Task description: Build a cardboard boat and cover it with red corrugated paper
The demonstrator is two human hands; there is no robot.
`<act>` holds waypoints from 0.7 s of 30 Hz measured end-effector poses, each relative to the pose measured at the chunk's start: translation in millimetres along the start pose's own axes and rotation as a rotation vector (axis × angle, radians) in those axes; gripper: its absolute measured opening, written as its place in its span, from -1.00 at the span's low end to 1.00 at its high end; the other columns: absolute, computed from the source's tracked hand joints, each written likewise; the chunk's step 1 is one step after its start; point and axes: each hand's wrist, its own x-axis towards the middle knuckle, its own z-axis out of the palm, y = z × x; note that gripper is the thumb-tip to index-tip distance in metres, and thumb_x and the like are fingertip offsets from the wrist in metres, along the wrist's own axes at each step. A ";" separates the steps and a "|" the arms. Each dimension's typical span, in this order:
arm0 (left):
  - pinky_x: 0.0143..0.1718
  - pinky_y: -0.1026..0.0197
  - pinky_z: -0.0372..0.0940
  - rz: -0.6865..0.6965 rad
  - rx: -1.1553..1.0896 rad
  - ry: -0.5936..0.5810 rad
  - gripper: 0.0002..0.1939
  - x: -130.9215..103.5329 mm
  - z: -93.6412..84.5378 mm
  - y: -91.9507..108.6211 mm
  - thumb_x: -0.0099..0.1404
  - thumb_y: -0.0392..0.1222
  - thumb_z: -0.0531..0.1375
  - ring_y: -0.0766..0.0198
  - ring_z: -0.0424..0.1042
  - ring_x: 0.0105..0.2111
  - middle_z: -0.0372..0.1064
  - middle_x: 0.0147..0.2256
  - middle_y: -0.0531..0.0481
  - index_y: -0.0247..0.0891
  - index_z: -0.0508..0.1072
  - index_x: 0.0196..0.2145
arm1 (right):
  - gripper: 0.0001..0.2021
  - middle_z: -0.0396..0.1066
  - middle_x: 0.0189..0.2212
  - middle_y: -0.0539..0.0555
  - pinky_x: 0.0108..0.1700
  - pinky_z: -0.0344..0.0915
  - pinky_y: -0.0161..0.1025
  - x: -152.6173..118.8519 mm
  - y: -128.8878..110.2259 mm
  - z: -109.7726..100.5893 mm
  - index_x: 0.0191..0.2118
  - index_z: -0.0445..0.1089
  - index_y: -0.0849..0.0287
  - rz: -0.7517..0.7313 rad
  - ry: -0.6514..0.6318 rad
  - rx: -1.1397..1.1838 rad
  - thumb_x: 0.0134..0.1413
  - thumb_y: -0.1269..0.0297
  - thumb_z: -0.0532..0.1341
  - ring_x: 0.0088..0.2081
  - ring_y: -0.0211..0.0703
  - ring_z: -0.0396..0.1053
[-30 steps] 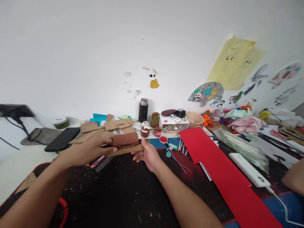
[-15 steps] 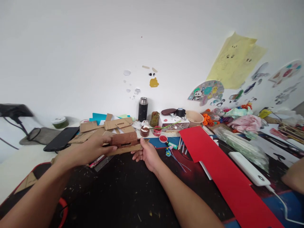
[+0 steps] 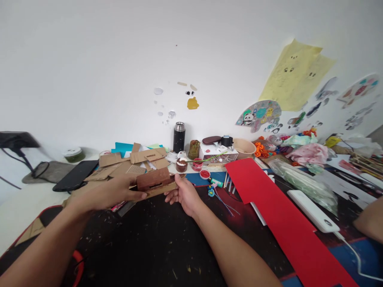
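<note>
Brown box (image 3: 153,178): swung slightly since the earlier frame, its left end now lower and nearer the wearer, held above the dark mat (image 3: 143,247); the cardboard strip (image 3: 161,189) below it turns along
Reading of the turn: by my judgement, the piece is being adjusted between both hands
Left hand (image 3: 116,189): closed round the box's left end, thumb in front
Right hand (image 3: 186,195): half open, thumb pressing the strip's right end, fingers loosely curled below
Brown jar (image 3: 181,167): open, something white at its mouth
Red tub (image 3: 205,174): open, red matter inside
Pink-red pot (image 3: 197,166): green stick (image 3: 206,160) across its top
Green jar (image 3: 74,155): pale lid on
Black flask (image 3: 179,139): upright, contents hidden
</note>
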 end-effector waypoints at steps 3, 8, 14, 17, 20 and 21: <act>0.15 -0.08 0.51 -0.015 -0.024 -0.024 -0.52 0.1 -1.1 6.1 0.30 0.17 0.32 -0.12 0.67 0.08 0.73 0.10 0.04 0.12 0.73 0.12 | -0.22 0.65 -0.42 0.14 -0.54 0.32 -0.35 -0.5 -0.5 0.0 -0.16 0.48 0.21 -0.002 0.014 0.000 0.10 -0.56 0.36 -0.53 -0.13 0.59; 0.23 -0.09 0.47 -0.007 -0.004 0.005 -0.47 3.5 3.4 16.7 0.28 0.15 0.32 -0.17 0.62 0.18 0.71 0.14 -0.01 0.02 0.72 0.15 | -0.22 0.63 -0.43 0.13 -0.54 0.32 -0.36 -0.1 -1.6 -1.2 -0.13 0.48 0.23 -0.008 0.023 0.011 0.11 -0.55 0.35 -0.50 -0.11 0.61; 0.20 -0.08 0.48 0.008 0.018 0.232 -0.39 11.5 22.5 15.8 0.27 0.20 0.33 -0.21 0.66 0.08 0.73 0.11 -0.11 -0.16 0.71 0.15 | -0.27 0.54 -0.48 0.00 -0.54 0.32 -0.35 2.7 -9.9 -4.4 -0.12 0.45 0.18 -0.003 0.053 0.140 0.20 -0.53 0.32 -0.52 -0.12 0.60; 0.19 -0.09 0.47 0.017 -0.063 0.254 -0.36 13.8 27.1 16.4 0.27 0.23 0.34 -0.20 0.65 0.08 0.73 0.11 -0.07 -0.12 0.70 0.20 | -0.30 0.55 -0.44 0.01 -0.55 0.33 -0.35 1.0 -10.2 -1.9 -0.18 0.46 0.19 -0.011 -0.010 0.182 0.25 -0.50 0.30 -0.52 -0.15 0.59; 0.18 -0.08 0.47 -0.011 -0.153 0.234 -0.39 15.8 30.8 19.5 0.24 0.26 0.37 -0.23 0.64 0.10 0.74 0.09 -0.04 -0.09 0.73 0.13 | -0.28 0.59 -0.38 0.04 -0.56 0.34 -0.35 -1.3 -5.2 2.6 -0.23 0.48 0.21 -0.032 -0.089 0.152 0.15 -0.51 0.38 -0.52 -0.18 0.58; 0.18 -0.09 0.46 -0.025 -0.170 0.230 -0.42 16.7 32.5 20.6 0.24 0.26 0.37 -0.24 0.65 0.09 0.75 0.06 -0.04 -0.10 0.75 0.07 | -0.26 0.59 -0.39 0.05 -0.56 0.34 -0.36 -1.7 -3.4 3.8 -0.25 0.49 0.21 -0.037 -0.103 0.139 0.08 -0.52 0.42 -0.52 -0.19 0.58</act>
